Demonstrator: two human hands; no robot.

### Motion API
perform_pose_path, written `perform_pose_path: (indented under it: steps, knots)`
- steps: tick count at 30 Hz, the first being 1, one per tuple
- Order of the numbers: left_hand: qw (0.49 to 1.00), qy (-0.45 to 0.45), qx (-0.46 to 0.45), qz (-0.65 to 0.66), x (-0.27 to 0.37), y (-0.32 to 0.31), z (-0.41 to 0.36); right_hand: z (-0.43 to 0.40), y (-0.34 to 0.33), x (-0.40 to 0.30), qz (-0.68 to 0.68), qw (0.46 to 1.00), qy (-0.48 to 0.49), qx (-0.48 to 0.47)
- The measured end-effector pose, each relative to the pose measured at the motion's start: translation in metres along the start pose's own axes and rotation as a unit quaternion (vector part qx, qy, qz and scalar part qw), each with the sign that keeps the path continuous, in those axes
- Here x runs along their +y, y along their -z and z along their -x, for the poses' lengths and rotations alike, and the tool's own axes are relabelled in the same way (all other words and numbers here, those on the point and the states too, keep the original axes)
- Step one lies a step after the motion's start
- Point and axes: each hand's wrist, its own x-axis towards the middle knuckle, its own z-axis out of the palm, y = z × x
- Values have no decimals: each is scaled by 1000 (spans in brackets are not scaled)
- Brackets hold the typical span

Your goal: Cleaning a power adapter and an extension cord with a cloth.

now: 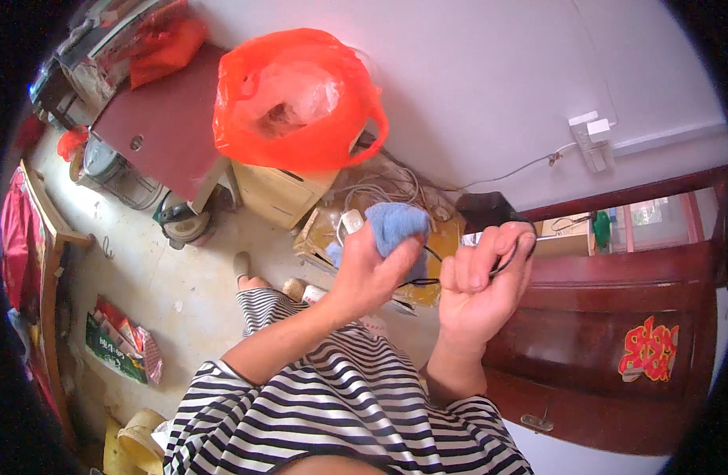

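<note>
My left hand point(370, 273) grips a folded blue cloth point(398, 222) in front of my body. A thin black cord point(422, 282) passes beside the cloth toward my right hand point(489, 276), whose fingers are closed around a loop of it. Just behind those fingers is a dark, box-shaped object point(487, 209); whether the cord joins it is unclear. Below and beyond the cloth lies a cluttered yellowish surface point(453, 228) with coiled cables point(394, 187) and a white power strip point(352, 221).
A red plastic bag point(298, 148) sits above a wooden cabinet point(275, 193). Left of it stands a dark red table point(168, 124). A dark red wooden door point(578, 332) is at right, near wall sockets point(591, 142). Paper bags point(123, 344) rest on the floor.
</note>
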Motion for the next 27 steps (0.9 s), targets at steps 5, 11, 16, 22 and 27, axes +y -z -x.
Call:
perform_pose_path:
  steps: [5,11,16,22,27]
  knots:
    - [988,131,57,65,-5,1,-7,10,0,19,53,997,-43,-41]
    - [757,258,16,600,-20,48,-17,9,-3,1,2,1000,-27,-2]
    - [730,195,-129,643,-11,53,14,-4,5,-5,-99,994,-45,4]
    - [875,189,-101,434,-3,38,31,-5,-6,2,-122,992,-31,-7]
    - [979,161,42,120,0,39,18,-3,-13,8,-90,995,-46,-22]
